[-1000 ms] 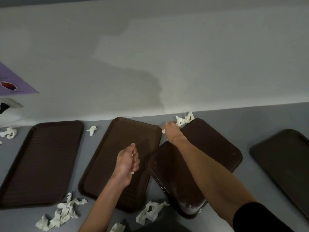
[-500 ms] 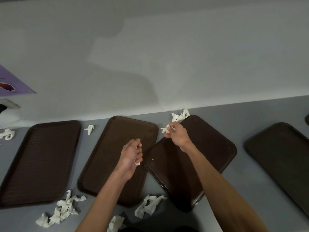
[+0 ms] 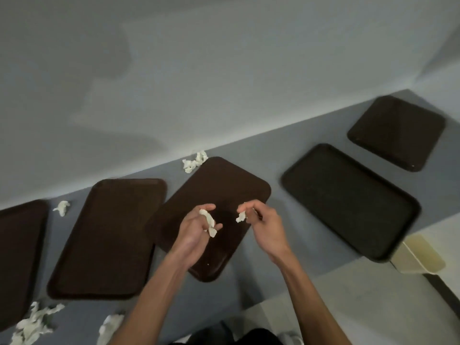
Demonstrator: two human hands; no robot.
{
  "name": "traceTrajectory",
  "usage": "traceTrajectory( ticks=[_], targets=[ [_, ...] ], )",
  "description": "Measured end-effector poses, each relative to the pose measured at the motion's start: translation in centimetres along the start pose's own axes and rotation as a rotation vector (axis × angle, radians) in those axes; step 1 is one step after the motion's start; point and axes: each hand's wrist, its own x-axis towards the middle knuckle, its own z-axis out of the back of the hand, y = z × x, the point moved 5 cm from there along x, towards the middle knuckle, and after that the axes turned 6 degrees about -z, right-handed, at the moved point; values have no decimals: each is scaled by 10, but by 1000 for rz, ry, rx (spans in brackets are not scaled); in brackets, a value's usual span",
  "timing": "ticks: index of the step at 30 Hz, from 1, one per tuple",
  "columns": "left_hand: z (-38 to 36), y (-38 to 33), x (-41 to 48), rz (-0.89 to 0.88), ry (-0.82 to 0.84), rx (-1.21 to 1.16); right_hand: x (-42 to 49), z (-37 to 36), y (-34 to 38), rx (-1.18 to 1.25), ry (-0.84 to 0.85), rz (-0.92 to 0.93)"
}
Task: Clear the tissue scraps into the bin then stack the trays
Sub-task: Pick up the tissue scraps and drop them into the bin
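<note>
Head view: five dark trays on a grey desk against a pale wall, scraps scattered among them.
Left hand (image 3: 196, 229): over the middle tray (image 3: 224, 185), fingers curled around a white tissue scrap (image 3: 209, 221), pinching it.
Right hand (image 3: 263, 224): just at 3 o'clock of the left, thumb and fingertips pinching a smaller scrap (image 3: 241, 216).
Loose scraps: a cluster (image 3: 194, 161) at 12 o'clock of the middle tray by the wall; a single piece (image 3: 62, 207) at 10 o'clock between two trays; a pile (image 3: 33, 324) at 8 o'clock; another piece (image 3: 109, 326) at 7 o'clock by the left forearm.
Trays: second tray (image 3: 107, 240), edge tray (image 3: 17, 257), right tray (image 3: 348, 200), far tray (image 3: 395, 130); all lying flat and separate, none stacked.
Bin: possibly the pale container (image 3: 420, 257) at 4 o'clock below the desk edge; cannot tell for certain.
Progress: early by the look of it; two scraps in hand, several left to gather, stacking not yet begun.
</note>
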Motion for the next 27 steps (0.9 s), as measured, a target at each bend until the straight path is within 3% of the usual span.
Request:
traceTrajectory(
  ticks=[5, 18, 27],
  targets=[
    [-113, 47, -33, 1, 131, 55, -39, 118, -45, 62, -111, -115],
    [-419, 178, -89, -42, 528, 198, -122, 406, -186, 21, -466, -171],
    [-609, 250, -68, -34, 635, 486, -114, 576, -273, 66, -621, -297]
  ],
)
